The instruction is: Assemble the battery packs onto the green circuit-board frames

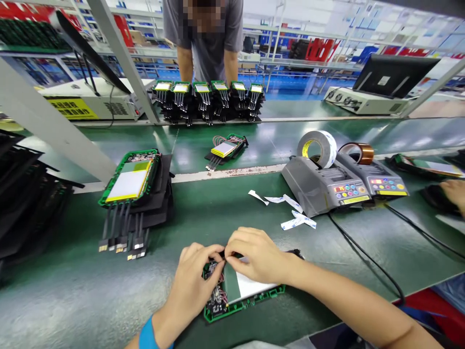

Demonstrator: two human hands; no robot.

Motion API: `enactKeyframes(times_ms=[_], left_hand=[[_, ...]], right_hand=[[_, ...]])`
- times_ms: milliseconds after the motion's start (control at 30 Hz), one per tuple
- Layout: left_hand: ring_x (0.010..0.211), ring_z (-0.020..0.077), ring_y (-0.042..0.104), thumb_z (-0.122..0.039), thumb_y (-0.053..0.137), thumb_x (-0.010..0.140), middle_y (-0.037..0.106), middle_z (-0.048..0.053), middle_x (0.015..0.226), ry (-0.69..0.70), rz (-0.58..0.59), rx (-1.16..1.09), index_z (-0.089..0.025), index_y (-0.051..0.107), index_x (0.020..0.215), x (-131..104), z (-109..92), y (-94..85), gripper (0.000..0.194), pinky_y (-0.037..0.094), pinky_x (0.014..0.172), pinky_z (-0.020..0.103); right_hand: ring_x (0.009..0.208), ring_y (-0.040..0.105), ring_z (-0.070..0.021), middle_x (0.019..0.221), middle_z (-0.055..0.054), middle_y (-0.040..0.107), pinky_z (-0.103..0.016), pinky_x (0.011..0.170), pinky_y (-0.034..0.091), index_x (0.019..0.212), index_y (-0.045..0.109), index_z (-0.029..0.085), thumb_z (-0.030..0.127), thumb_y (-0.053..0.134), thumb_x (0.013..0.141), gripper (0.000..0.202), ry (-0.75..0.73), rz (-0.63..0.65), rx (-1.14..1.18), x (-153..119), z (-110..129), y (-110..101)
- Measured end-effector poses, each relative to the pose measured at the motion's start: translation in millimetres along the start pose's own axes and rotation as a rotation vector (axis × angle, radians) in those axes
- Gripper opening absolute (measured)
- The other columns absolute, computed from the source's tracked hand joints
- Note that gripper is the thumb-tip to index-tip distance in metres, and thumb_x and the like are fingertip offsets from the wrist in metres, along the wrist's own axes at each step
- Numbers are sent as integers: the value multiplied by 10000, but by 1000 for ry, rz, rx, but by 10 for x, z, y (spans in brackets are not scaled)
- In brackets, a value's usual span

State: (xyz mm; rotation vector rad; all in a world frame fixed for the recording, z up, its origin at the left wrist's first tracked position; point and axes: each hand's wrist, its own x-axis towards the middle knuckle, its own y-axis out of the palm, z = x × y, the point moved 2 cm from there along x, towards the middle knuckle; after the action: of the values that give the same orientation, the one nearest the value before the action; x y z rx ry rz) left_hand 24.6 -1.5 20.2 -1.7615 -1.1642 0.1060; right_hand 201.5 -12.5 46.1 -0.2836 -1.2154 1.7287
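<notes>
My left hand [192, 278], with a blue band at the wrist, pinches at the far edge of a green-framed electronic unit [232, 286]. My right hand [256, 254] pinches at the same spot, its fingertips meeting those of the left. Whatever lies between the fingers is too small or too covered to make out. On the unit, a circuit board [217, 295] with thin red wires shows at the left, and a white-faced battery pack [250, 283] fills the right, partly hidden under my right hand. The unit lies flat on the green bench [160, 300].
Stacked similar units [131, 179] stand at left; another unit [227, 148] lies ahead. Tape dispensers [330, 186] carry a white tape roll [321, 148] and an amber roll [359, 152]. White liner strips [298, 220] lie nearby. A person [207, 48] stands opposite; another hand [454, 191] is at right.
</notes>
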Motion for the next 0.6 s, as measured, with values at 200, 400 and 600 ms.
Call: enactKeyframes(times_ms=[200,400,600], left_hand=[[747,149,506,-143,552,892,646,-18,838,109,15,42,-234,631,961,-52,-37,-46,139,385,696,306],[736,146,515,-117,522,897,634,-2,844,138,58,88,-223,636,989,-53,-79,-57,181,396,662,304],[702,132,502,-104,506,906,596,-10,764,162,73,58,-237,634,999,-34,-49,-60,206,384,619,285]], right_hand=[[743,500,-141,825,-14,629,-270,691,409,852,607,192,197,469,926,157,15,63,-107,-190,-135,-6],[799,519,-155,885,-24,623,-288,736,428,945,591,189,198,437,943,154,33,144,-161,-224,-101,0],[819,537,-149,918,-25,618,-284,737,445,981,617,214,267,517,912,133,52,77,-63,-233,-99,56]])
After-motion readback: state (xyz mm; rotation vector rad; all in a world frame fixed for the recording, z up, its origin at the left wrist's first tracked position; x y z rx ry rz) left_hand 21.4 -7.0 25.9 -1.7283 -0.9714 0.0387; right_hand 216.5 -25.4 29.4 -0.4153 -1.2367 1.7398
